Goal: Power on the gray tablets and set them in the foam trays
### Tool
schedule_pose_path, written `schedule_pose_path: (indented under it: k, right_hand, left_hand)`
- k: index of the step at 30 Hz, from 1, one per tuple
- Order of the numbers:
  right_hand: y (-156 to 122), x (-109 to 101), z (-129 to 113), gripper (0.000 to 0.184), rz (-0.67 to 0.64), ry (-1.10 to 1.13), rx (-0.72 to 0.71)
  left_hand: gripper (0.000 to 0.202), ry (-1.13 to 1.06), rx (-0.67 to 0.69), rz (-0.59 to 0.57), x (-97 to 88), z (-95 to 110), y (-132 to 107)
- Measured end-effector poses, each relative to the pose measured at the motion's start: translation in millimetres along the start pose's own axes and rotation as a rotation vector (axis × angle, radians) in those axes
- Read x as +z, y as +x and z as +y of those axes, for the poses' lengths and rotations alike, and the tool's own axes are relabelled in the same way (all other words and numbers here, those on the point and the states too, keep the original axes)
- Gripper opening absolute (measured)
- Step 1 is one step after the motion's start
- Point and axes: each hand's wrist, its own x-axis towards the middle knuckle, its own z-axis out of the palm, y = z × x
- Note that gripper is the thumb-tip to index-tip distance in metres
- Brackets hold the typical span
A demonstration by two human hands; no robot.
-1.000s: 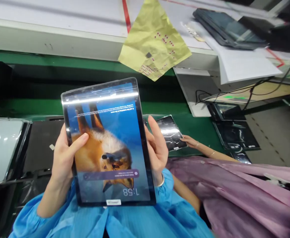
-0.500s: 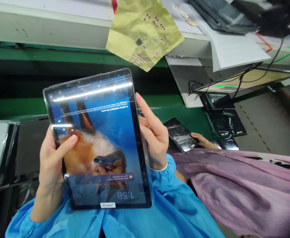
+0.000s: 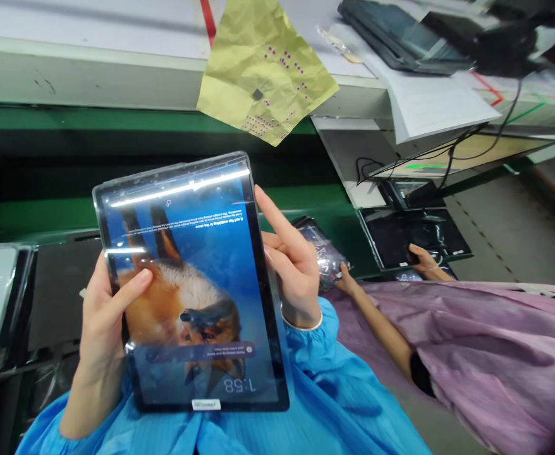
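Green tabletop (image 3: 301, 196): spans the middle, below a long white ledge (image 3: 92, 69).
Bright blue cloth clothing (image 3: 339, 392): on the wearer, sleeves gathered at the wrists.
Loose purple cloth garment (image 3: 476, 335): on a co-worker at the right.
Black-bordered rectangular glass tablet (image 3: 196, 284): raised before the blue clothing, lit screen showing an upside-down fox.
Crumpled yellow paper sheet (image 3: 268, 69): hangs over the ledge's edge, beyond the tablet.
Bare left hand (image 3: 109, 309): holds the tablet's left edge, thumb on the glass.
Bare right hand (image 3: 296, 268): touches the right edge, index finger extended; cannot tell whether it grips.
Small white rectangular label (image 3: 206, 404): on the tablet's near border.
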Motion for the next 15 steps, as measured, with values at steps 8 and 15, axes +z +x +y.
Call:
schedule_pose_path:
  k: [8, 15]
  right_hand:
    - [9.5, -1.6, 9.6, 0.062, 0.018, 0.231, 0.105]
    - [-4.8, -14.8, 38.2, 0.074, 0.066, 0.508, 0.317]
  left_hand:
    - [0.057, 0.01, -0.036, 0.005, 9.3, -1.9, 5.1]
    - [0.07, 0.026, -0.15, -0.018, 23.6, -10.2, 17.4]
